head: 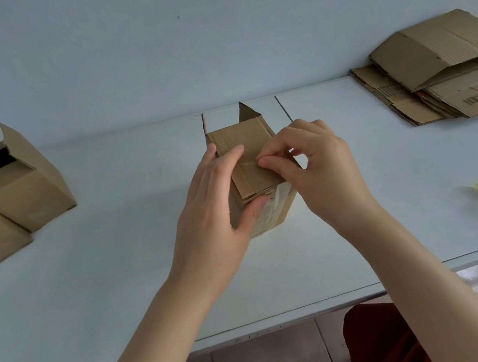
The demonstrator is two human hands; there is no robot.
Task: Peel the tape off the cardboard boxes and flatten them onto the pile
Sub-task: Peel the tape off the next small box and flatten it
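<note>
Fingers (265,162) of my right hand (321,170) are closing narrow, thumb and forefinger pinching at the edge of the clear tape (249,165) on the top flap of the box (241,141). My left hand (219,204) is clamping that box, its fingers lying across the top just left of the pinch and its thumb pressing the near face below. The box is standing upright on the desk (122,272), directly under my 2 hands, with far flaps sticking up beyond my fingertips. It is small, tall, plain brown corrugated card, and glossy tape is also running down its near right side. I am judging it light and probably empty, stiff in the walls yet ready to tip, so bracing it at the top is suiting it. The tape is looking thin, slick and clingy; it should be taken at a freed corner and lifted low. Far right of my fingers the pile (447,83) of flattened boxes is lying.
</note>
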